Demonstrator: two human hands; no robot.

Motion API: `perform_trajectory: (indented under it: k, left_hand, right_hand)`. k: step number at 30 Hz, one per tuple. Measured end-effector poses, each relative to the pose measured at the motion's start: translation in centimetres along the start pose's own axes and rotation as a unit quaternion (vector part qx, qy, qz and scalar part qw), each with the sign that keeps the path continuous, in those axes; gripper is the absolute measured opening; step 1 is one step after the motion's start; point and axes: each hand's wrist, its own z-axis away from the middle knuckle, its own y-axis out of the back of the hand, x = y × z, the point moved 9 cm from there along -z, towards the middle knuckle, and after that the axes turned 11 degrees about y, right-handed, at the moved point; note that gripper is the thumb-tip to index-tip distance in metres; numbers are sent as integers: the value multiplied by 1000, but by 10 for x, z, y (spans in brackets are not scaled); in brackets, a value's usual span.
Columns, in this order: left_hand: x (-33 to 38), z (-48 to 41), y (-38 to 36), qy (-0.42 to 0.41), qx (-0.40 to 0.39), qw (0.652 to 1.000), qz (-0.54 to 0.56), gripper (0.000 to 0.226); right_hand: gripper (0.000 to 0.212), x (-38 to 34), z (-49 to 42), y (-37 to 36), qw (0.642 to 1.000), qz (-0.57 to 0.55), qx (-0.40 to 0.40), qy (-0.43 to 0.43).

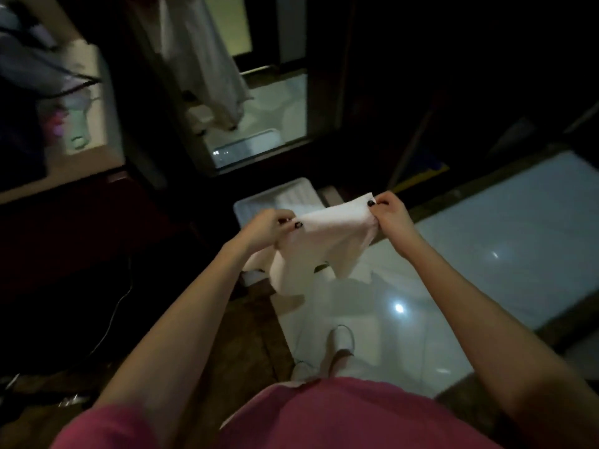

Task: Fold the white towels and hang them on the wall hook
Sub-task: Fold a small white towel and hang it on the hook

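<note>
A white towel (327,244) hangs in front of me, stretched by its top edge between both hands, its lower part drooping in folds. My left hand (269,226) pinches the towel's left top corner. My right hand (390,210) pinches the right top corner, slightly higher. Below and behind the towel a white tray-like bin (256,202) stands on the floor. Another pale cloth (207,59) hangs up in the doorway ahead. No wall hook is visible.
A glossy white tiled floor (502,228) spreads to the right with brown borders. A dark glass door frame (327,92) stands ahead. A shelf with clutter (58,102) is at the left. My feet in white slippers (340,341) are below.
</note>
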Motion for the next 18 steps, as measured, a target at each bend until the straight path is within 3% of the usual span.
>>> perform_trajectory:
  k: [4, 8, 10, 15, 18]
  left_hand:
    - [88, -27, -36, -119, -37, 992, -29, 24]
    - [166, -56, -79, -183, -45, 982, -25, 26]
    - [203, -72, -102, -196, -49, 979, -12, 22]
    - [295, -106, -152, -183, -120, 971, 97, 14]
    - [356, -126, -185, -183, -165, 960, 132, 16]
  right_hand:
    - [4, 19, 22, 92, 993, -29, 117, -11]
    - [10, 45, 49, 176, 973, -75, 217, -24]
    - [4, 63, 57, 211, 966, -89, 242, -34]
    - [21, 95, 62, 302, 948, -113, 291, -53]
    - [13, 121, 52, 360, 942, -107, 310, -73]
